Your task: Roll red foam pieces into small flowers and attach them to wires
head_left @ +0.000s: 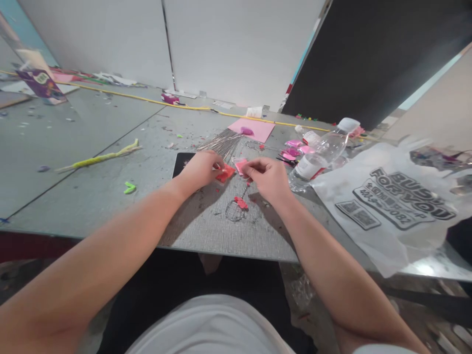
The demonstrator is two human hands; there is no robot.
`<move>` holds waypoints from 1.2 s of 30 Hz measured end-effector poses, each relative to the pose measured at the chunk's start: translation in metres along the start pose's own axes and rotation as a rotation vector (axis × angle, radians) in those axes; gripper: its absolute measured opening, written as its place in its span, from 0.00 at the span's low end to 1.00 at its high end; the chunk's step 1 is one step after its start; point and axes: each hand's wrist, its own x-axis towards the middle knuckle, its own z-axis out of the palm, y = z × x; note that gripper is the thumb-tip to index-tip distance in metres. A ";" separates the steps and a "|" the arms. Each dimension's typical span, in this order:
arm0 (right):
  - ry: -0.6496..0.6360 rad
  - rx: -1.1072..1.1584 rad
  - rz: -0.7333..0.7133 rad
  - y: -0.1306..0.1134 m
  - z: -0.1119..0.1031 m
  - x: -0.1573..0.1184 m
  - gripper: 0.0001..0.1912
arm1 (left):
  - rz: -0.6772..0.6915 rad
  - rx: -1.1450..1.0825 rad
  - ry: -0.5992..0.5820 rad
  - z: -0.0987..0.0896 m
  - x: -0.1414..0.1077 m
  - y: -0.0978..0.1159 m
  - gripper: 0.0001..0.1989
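Note:
My left hand (205, 168) is closed on a small clear packet of orange-red material (225, 173). Close beside it, my right hand (268, 178) pinches a small clear packet of pink material (240, 166) between thumb and fingers. Just below the hands, a bent wire piece (234, 212) with red bits (241, 202) on it lies on the table. Partly under my left hand and forearm is a flat black object (182, 162). Beyond the hands a bundle of thin wires (222, 141) reaches to a pink sheet (254, 129) with a purple lump on it.
To the right stand a clear plastic bottle (320, 156) and a white printed plastic bag (391, 196), with pink packets (294, 149) behind. On the left lie a yellow-green fuzzy stick (103, 157) and a green bent piece (129, 188). A yellow cord (140, 100) crosses the back.

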 end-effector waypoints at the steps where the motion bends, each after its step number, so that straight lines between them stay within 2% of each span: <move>1: 0.006 -0.006 -0.006 -0.001 -0.001 0.000 0.08 | 0.011 0.022 -0.010 -0.001 0.000 -0.001 0.05; 4: 0.010 -0.026 -0.045 -0.001 -0.002 0.001 0.11 | 0.045 0.040 -0.053 -0.005 0.000 -0.001 0.05; 8: -0.015 -0.006 -0.071 0.008 0.001 0.003 0.10 | 0.079 0.004 -0.084 -0.008 -0.003 -0.002 0.09; 13: -0.066 0.089 -0.048 0.012 0.005 0.002 0.10 | -0.032 -0.178 0.038 -0.008 -0.004 0.002 0.17; 16: -0.052 0.030 -0.100 0.003 0.004 -0.003 0.10 | -0.081 -0.366 0.114 -0.013 -0.005 0.010 0.17; 18: -0.039 -0.031 -0.162 -0.004 0.002 -0.008 0.11 | -0.117 -0.498 0.115 -0.019 -0.007 0.017 0.16; 21: -0.039 -0.102 -0.278 -0.014 0.001 -0.015 0.12 | -0.105 -0.727 -0.030 -0.030 -0.013 0.027 0.13; 25: -0.033 -0.158 -0.560 -0.020 0.002 -0.019 0.07 | -0.024 -0.876 -0.275 -0.040 -0.021 0.036 0.09; 29: -0.071 -0.144 -0.727 -0.019 0.004 -0.020 0.04 | -0.038 -0.966 -0.320 -0.043 -0.025 0.039 0.06; 36: -0.071 -0.159 -0.833 -0.020 0.005 -0.024 0.10 | -0.094 -1.016 -0.317 -0.045 -0.029 0.040 0.05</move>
